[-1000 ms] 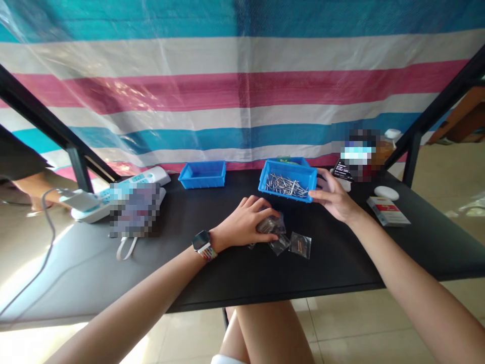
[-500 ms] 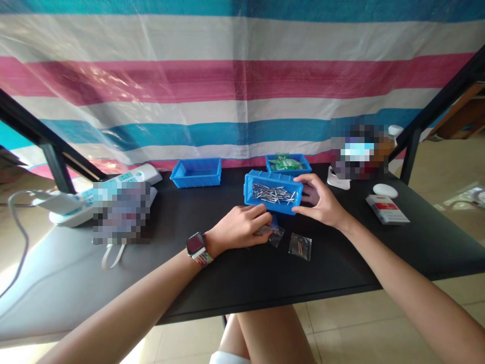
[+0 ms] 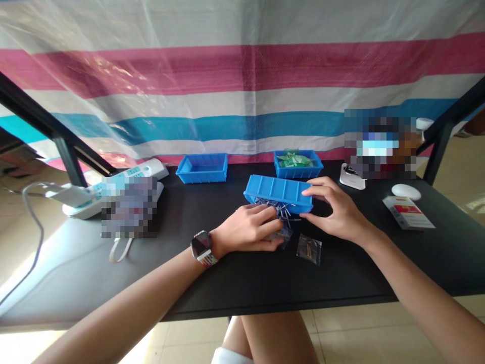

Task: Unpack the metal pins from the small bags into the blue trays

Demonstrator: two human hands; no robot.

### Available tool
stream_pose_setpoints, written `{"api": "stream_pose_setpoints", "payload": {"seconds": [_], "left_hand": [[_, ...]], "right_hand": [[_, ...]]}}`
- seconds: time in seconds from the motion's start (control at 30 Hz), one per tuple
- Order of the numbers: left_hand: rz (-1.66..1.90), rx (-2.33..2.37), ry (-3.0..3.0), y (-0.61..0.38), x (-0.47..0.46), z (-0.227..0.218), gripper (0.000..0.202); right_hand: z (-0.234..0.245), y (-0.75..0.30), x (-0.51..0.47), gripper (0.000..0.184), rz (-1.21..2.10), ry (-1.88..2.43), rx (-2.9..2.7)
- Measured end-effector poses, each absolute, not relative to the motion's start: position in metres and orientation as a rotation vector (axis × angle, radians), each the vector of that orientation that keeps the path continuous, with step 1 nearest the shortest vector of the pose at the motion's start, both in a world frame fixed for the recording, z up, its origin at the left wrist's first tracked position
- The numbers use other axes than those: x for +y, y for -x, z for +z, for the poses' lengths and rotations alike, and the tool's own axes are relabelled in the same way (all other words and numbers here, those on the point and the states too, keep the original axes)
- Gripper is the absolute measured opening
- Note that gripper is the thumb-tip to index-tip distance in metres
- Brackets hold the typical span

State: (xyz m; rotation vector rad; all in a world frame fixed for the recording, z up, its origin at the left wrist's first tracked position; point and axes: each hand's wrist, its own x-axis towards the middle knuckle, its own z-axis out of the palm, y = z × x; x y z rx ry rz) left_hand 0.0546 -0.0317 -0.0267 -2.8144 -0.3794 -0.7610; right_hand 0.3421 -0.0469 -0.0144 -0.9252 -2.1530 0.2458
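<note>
My right hand (image 3: 335,212) grips the right end of a blue plastic bin (image 3: 278,191) and holds it tipped over toward me, its ribbed underside showing. Small metal pins (image 3: 279,207) spill from under its lower edge onto the black table (image 3: 235,273). My left hand (image 3: 248,230), with a watch on the wrist, lies curled over small clear plastic bags (image 3: 283,235) just below the tipped bin. One more clear bag (image 3: 308,248) lies apart to the right of that hand.
An empty blue bin (image 3: 202,169) and a blue bin of green parts (image 3: 298,163) stand at the back. A white power strip (image 3: 113,183) lies at the left. A red-and-white box (image 3: 408,212) and a white oval object (image 3: 406,191) lie at the right.
My right hand has carried the pin bin left toward my left hand and tipped it over, so pins now pour out. My left hand stayed on the bags.
</note>
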Motion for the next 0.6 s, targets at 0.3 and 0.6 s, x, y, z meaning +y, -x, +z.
{"api": "stream_pose_setpoints", "payload": {"seconds": [0.3,0.6], "left_hand": [[-0.825,-0.385,2.926,-0.055,-0.031,-0.029,0.035],[-0.868,-0.48,3.064,-0.053,-0.032,-0.018,0.05]], "right_hand": [[-0.008,-0.35,-0.045,0.051,-0.089,0.879,-2.257],[-0.016,-0.354,-0.039,0.051,-0.114,1.011,-2.022]]}}
